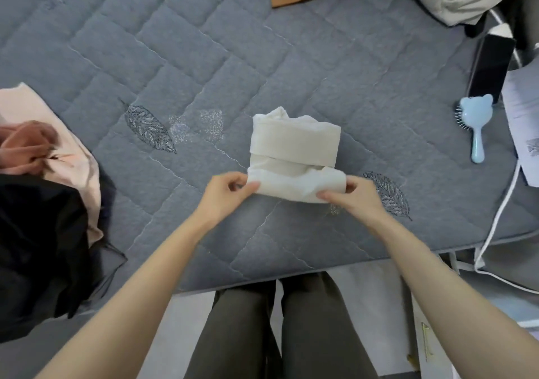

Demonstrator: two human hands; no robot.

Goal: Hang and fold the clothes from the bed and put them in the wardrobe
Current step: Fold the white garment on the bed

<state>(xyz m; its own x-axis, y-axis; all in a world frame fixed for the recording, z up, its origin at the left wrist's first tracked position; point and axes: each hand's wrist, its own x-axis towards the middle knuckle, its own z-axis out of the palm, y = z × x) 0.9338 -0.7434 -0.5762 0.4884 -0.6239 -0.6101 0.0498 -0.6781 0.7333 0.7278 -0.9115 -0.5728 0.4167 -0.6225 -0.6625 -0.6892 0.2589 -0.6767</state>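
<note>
Cream cloth [294, 157], half rolled on the bed [204, 57], is pinched at its near corners by my left hand [224, 195] and right hand [354, 196], so I'd roll evenly away from both pinches, keeping edges level.

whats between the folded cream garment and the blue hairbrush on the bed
Only bare grey quilt lies between the cream garment and the blue hairbrush. The head view shows no other item on that stretch.
</note>
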